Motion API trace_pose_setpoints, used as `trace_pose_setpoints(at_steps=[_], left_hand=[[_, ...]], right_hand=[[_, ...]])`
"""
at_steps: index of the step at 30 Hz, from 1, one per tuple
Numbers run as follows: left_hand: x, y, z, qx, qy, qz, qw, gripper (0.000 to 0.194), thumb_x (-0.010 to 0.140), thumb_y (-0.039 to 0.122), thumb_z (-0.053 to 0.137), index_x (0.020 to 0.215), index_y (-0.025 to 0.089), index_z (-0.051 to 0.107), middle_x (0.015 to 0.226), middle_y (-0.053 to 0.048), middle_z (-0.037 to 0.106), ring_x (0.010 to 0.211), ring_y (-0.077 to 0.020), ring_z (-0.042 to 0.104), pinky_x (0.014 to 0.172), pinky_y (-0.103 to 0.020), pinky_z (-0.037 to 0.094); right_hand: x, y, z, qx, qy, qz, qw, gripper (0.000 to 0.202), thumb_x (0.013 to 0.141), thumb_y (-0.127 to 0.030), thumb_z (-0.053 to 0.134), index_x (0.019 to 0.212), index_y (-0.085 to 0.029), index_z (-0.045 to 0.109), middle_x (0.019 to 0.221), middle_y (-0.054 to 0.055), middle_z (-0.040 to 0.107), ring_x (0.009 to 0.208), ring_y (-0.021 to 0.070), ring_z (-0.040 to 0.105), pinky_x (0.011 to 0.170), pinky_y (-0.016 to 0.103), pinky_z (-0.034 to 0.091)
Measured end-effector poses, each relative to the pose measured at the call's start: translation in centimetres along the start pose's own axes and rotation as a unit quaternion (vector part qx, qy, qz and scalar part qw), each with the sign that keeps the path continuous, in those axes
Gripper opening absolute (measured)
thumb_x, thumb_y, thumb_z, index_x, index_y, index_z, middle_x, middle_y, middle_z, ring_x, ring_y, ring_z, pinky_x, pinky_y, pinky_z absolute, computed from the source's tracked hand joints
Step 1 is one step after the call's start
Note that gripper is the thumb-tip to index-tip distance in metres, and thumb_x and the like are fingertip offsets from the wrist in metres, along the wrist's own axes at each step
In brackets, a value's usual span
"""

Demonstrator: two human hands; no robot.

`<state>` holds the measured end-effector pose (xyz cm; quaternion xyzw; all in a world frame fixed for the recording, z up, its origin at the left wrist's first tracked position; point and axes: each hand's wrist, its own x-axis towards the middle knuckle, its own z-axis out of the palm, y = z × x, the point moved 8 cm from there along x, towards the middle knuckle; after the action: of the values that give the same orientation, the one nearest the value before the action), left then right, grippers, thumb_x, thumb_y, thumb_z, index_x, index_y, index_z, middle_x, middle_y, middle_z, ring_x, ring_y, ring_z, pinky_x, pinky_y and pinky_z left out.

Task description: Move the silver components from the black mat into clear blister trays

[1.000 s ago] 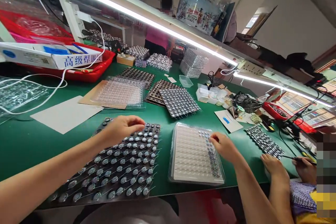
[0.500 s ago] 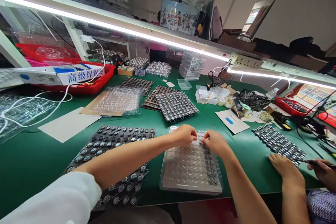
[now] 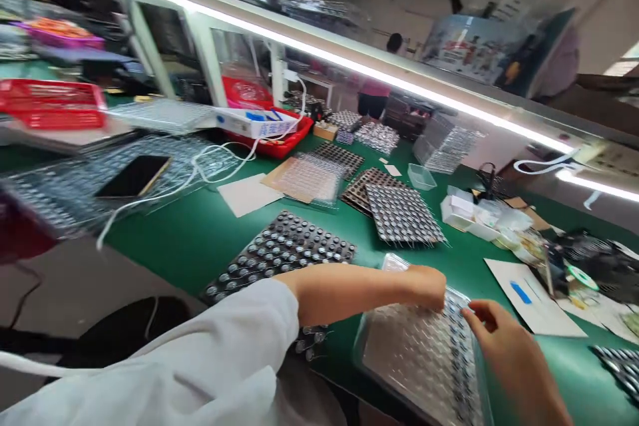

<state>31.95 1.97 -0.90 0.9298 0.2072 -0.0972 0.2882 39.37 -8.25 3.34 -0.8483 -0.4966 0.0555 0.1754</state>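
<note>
A clear plastic tray (image 3: 404, 346) with rows of small pockets lies in front of me; small round dark parts (image 3: 460, 346) line its right side. Over the tray's upper part is my left hand (image 3: 424, 285), its fingers curled down and mostly hidden by the hand itself. At the tray's right edge, beside the filled rows, my right hand (image 3: 499, 329) has thumb and forefinger pinched together. Anything in either grip is too small or blurred to make out. To the left, a dark board (image 3: 304, 233) carries rows of round parts with thin wires, partly covered by my left forearm.
Behind the tray rests another board of round parts (image 3: 404, 213). Stacked clear sheets (image 3: 314, 176) and white paper (image 3: 249, 194) lie farther left. A phone (image 3: 134, 176) and a white cable (image 3: 200, 166) lie at far left. A card with blue tape (image 3: 532, 299) is at right.
The view has swung left, so the bench appears shifted right. The co-worker's hands have left the picture. Both my hands remain at the tray's upper right area.
</note>
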Motion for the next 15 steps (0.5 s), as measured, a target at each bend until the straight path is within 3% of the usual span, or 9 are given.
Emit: trace_pose_setpoints(at_steps=[2, 4, 8, 12, 15], left_hand=[[-1.6, -1.1, -1.7, -0.024, 0.034, 0.032, 0.999, 0.042, 0.074, 0.035, 0.066, 0.111, 0.015, 0.061, 0.108, -0.01, 0.067, 0.094, -0.0249, 0.063, 0.067, -0.029, 0.049], [-4.8, -3.4, -4.1, -0.033, 0.096, 0.055, 0.993, 0.041, 0.078, 0.034, 0.064, 0.115, 0.016, 0.058, 0.111, -0.008, 0.066, 0.097, -0.022, 0.061, 0.072, -0.027, 0.047], [-13.4, -11.6, -7.5, -0.034, 0.198, 0.04, 0.979, 0.027, 0.081, 0.024, 0.062, 0.107, 0.017, 0.062, 0.106, -0.005, 0.066, 0.096, -0.018, 0.059, 0.078, -0.024, 0.044], [-18.4, -20.0, -6.2, -0.032, 0.205, -0.015, 0.978, 0.017, 0.08, 0.029, 0.062, 0.092, 0.019, 0.069, 0.094, -0.003, 0.068, 0.09, -0.0184, 0.06, 0.078, -0.025, 0.043], [-19.2, -22.7, -4.4, -0.023, 0.213, -0.022, 0.977, 0.018, 0.079, 0.032, 0.064, 0.091, 0.021, 0.071, 0.095, -0.004, 0.068, 0.095, -0.0208, 0.058, 0.084, -0.027, 0.041]], right_hand=[[0.3, -2.2, -0.2, -0.002, 0.006, -0.024, 1.0, 0.037, 0.075, -0.056, 0.052, 0.091, -0.024, 0.063, 0.083, 0.004, 0.068, 0.072, 0.022, 0.062, 0.062, 0.032, 0.045], [0.2, -4.9, -0.2, 0.005, 0.007, -0.062, 0.998, 0.037, 0.075, -0.057, 0.052, 0.09, -0.024, 0.064, 0.084, 0.005, 0.068, 0.072, 0.0218, 0.062, 0.061, 0.031, 0.045], [-0.1, -10.9, 1.6, 0.025, -0.04, -0.164, 0.985, 0.032, 0.081, -0.051, 0.05, 0.088, -0.024, 0.065, 0.089, 0.005, 0.069, 0.079, 0.0207, 0.062, 0.07, 0.031, 0.046], [0.4, -17.9, 6.3, -0.007, -0.136, -0.249, 0.959, 0.023, 0.087, -0.036, 0.046, 0.089, -0.023, 0.066, 0.092, 0.004, 0.068, 0.085, 0.0186, 0.06, 0.078, 0.03, 0.042], [1.5, -22.9, 10.4, -0.048, -0.186, -0.267, 0.944, 0.02, 0.087, -0.028, 0.048, 0.094, -0.022, 0.067, 0.097, 0.003, 0.068, 0.09, 0.0166, 0.06, 0.079, 0.027, 0.04]])
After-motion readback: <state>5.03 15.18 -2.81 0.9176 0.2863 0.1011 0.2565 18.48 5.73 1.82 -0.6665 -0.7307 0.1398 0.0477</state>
